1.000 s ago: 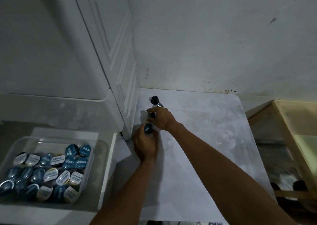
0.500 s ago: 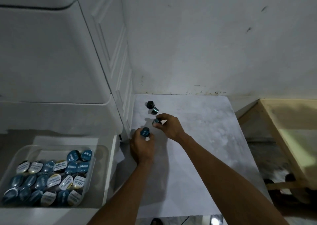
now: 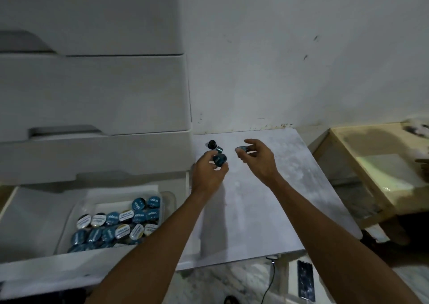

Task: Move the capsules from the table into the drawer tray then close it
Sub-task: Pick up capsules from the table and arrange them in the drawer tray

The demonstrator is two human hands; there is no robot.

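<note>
My left hand (image 3: 209, 173) holds a teal capsule (image 3: 219, 160) above the white table (image 3: 255, 199), near its back left corner. My right hand (image 3: 257, 157) pinches another teal capsule (image 3: 241, 149) between thumb and fingers, a little to the right. Two capsules stay on the table just behind my left hand: a black one (image 3: 212, 144) standing and a teal one (image 3: 219, 150) lying on its side. At lower left the open drawer (image 3: 34, 213) carries a clear tray (image 3: 67, 229) filled with several capsules, foil lids up.
A white drawer cabinet (image 3: 92, 95) stands left of the table, against the wall. A wooden stool or low table (image 3: 371, 164) is to the right. On the floor below lie a phone (image 3: 306, 280) and a cable (image 3: 269, 280).
Both hands have lifted off the table, each with a capsule. My right hand drew right and away from the left one. The view shifted, showing more of the cabinet and drawer.
</note>
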